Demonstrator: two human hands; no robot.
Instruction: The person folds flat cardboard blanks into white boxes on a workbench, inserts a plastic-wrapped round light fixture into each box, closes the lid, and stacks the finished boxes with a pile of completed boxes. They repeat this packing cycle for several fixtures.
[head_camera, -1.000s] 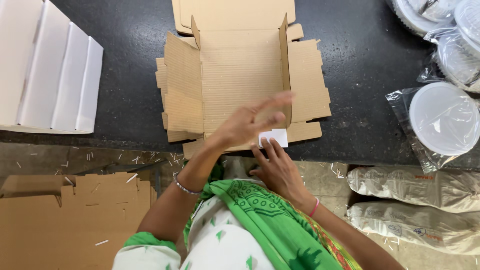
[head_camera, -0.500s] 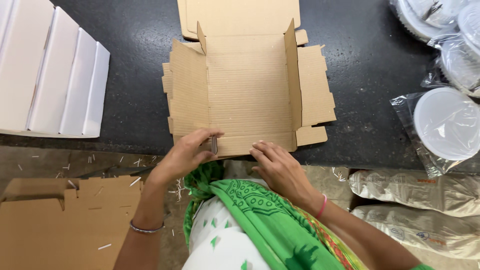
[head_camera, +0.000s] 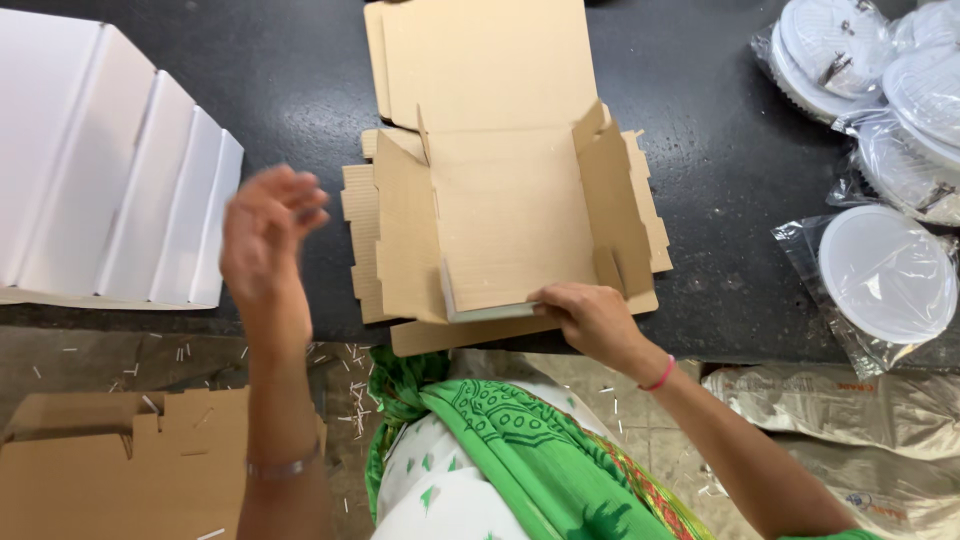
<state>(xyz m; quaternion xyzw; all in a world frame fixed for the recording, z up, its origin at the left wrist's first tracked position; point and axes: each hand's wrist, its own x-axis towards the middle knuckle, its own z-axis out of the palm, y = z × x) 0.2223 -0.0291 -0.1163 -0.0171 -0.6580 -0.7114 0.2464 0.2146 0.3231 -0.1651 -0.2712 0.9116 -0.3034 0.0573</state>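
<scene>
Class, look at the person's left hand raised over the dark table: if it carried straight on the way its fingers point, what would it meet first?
The left hand has its fingers aimed right, toward the half-folded cardboard box. Its raised left side flap would probably be met first, though the hand is blurred and its height is unclear.

A brown corrugated cardboard box (head_camera: 505, 225), half folded, lies mid-frame on the dark worktop (head_camera: 290, 90); side flaps upright, near flap seemingly raised.

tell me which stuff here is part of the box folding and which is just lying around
In use:
box blank, front flap pinched by right hand
left hand, raised beside it, empty

Lying about:
white stack
flat cardboard behind the blank
bagged discs
cardboard on the floor
</scene>
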